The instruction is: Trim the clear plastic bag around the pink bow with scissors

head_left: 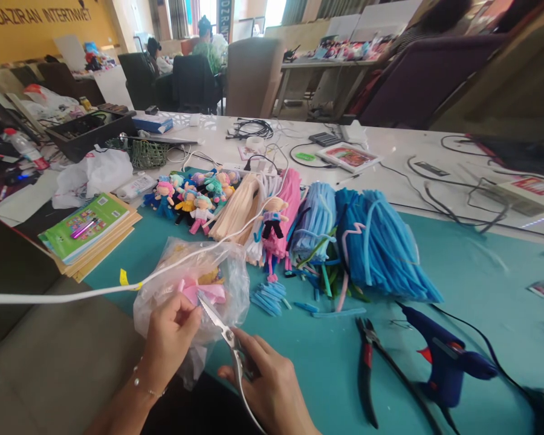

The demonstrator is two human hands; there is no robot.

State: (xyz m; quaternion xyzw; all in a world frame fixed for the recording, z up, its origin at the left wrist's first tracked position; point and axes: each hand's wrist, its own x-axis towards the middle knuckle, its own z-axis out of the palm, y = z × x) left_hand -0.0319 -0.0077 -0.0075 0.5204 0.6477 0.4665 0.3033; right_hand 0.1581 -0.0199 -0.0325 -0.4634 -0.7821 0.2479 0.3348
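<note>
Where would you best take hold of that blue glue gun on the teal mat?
Probably by the blue glue gun's fat handle, coming from above on the near side. It lies flat on the teal mat, nozzle toward the pipe cleaners, cable trailing off behind.

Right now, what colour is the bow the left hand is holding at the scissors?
Pink. The bow sits between the left hand and the scissors; head view shows it.

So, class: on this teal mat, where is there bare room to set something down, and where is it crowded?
Bare mat lies right of the blue pipe-cleaner bundles, behind the glue gun. A smaller patch sits between the right hand and the pliers. It is crowded around the dolls, the bundles and the plastic bag by the left hand.
</note>
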